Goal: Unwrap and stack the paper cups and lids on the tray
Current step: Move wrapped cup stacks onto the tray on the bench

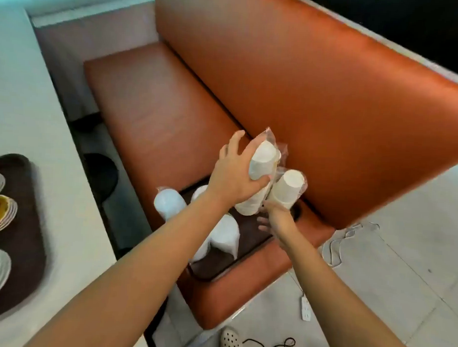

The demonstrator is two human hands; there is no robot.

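A dark brown tray (249, 233) lies on the orange bench seat. Two plastic-wrapped stacks of white paper cups stand on its far end. My left hand (235, 173) grips the taller wrapped cup stack (264, 161) near its top, thumb on the near side. My right hand (275, 221) holds the second wrapped cup stack (288, 187) at its lower part; its fingers are partly hidden. Wrapped stacks of white lids (169, 202) lie on the tray's near and left side, partly behind my left forearm.
The orange bench backrest (316, 98) rises just behind the cups. A white table (30, 114) on the left carries another brown tray (21, 218) with stacked plates. A power strip (305, 308) and cables lie on the tiled floor to the right, and a shoe (231, 341) is below.
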